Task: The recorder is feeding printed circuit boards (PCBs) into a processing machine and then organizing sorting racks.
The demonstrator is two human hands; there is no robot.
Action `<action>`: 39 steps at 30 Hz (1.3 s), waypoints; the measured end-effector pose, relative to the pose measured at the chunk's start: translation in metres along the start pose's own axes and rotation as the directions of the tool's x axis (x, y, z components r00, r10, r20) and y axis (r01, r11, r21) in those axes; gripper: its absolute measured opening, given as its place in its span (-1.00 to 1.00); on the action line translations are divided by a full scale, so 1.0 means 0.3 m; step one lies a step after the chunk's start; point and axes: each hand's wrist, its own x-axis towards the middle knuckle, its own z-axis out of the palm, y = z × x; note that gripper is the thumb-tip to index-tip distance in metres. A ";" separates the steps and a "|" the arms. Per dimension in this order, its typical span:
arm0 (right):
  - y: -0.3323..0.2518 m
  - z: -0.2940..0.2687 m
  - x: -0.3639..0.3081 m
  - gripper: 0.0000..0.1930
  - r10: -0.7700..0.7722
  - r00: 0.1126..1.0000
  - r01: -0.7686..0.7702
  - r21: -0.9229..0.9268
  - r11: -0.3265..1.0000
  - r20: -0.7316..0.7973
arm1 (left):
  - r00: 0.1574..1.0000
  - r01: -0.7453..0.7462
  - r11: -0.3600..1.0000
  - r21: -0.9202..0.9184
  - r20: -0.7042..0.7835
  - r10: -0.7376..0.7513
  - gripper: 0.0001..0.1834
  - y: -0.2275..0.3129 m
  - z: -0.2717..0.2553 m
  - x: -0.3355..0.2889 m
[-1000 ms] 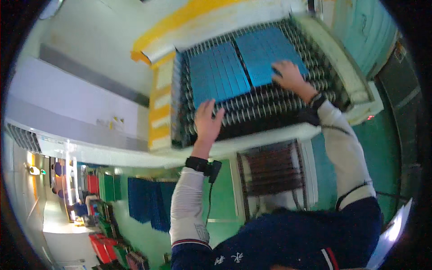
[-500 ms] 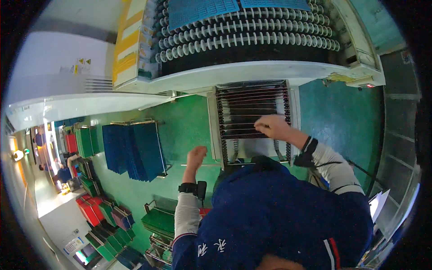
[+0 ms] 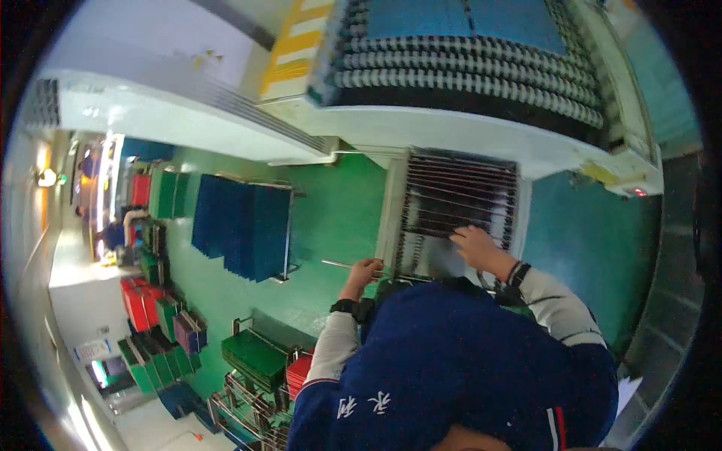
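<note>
A slotted rack cart [image 3: 459, 195] with dark thin boards standing in its slots is on the green floor right in front of me. My left hand [image 3: 366, 271] is closed around the cart's thin metal rail [image 3: 338, 264] at its near left corner. My right hand [image 3: 475, 246] lies on the top edges of the boards near the cart's near right side, fingers curled on one board; I cannot tell if it grips it. Above the cart runs a roller conveyor [image 3: 466, 75] carrying blue panels [image 3: 466, 19].
A second cart with upright blue panels [image 3: 244, 225] stands to the left. Racks of green and red boards [image 3: 263, 361] fill the lower left. A white machine housing [image 3: 188, 105] crosses the upper left. Another person [image 3: 113, 234] is far off at left.
My hands left the blue panels on the conveyor and came down to the rack cart. The view swung downward, and the left hand has now closed on the cart's rail.
</note>
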 end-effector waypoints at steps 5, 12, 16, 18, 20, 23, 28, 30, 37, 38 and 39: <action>0.000 0.043 -0.005 -0.81 0.066 0.997 -0.061 -0.168 0.984 0.025 | 0.999 -0.021 0.999 0.042 0.044 0.020 -0.63 -0.056 -0.016 0.010; 0.040 0.125 0.018 -0.88 0.061 0.996 -0.045 -0.224 0.974 0.062 | 0.997 -0.069 0.998 0.006 -0.035 0.069 -0.63 -0.045 -0.010 -0.021; 0.018 0.095 0.015 -0.90 -0.012 0.999 0.020 -0.221 0.975 0.041 | 0.995 -0.094 0.995 -0.017 -0.027 0.093 -0.61 -0.072 -0.026 0.010; 0.013 0.063 0.017 -0.91 -0.025 0.999 0.033 -0.225 0.974 0.038 | 0.992 -0.122 0.991 -0.055 -0.001 0.122 -0.61 -0.057 -0.023 0.009; -0.018 0.026 0.024 -0.90 -0.027 0.998 0.040 -0.251 0.967 0.056 | 0.989 -0.145 0.988 -0.053 -0.031 0.143 -0.60 -0.023 -0.022 -0.002; -0.069 -0.045 0.039 -0.93 -0.089 0.995 0.081 -0.202 0.976 -0.034 | 0.986 -0.165 0.985 -0.056 -0.023 0.164 -0.58 0.005 -0.028 -0.007; -0.202 -0.343 0.033 -0.93 -0.114 0.983 0.097 -0.116 0.988 -0.144 | 0.938 -0.286 0.957 0.054 0.218 0.269 -0.55 0.194 0.031 -0.026; -0.197 -0.420 0.041 -0.92 -0.105 0.987 0.090 -0.126 0.988 -0.119 | 0.921 -0.293 0.942 0.165 0.315 0.231 -0.51 0.289 0.057 -0.090; -0.152 -0.700 0.114 -0.86 0.149 0.912 -0.027 0.307 0.951 -0.382 | 0.817 -0.404 0.900 0.163 0.506 0.276 -0.41 0.492 0.131 -0.092; -0.123 -0.710 0.124 -0.86 0.216 0.895 -0.055 0.384 0.922 -0.391 | 0.803 -0.401 0.908 0.120 0.522 0.286 -0.42 0.508 0.139 -0.087; -0.077 -0.698 0.140 -0.86 0.322 0.864 -0.063 0.551 0.832 -0.387 | 0.793 -0.401 0.912 0.090 0.532 0.297 -0.42 0.532 0.155 -0.094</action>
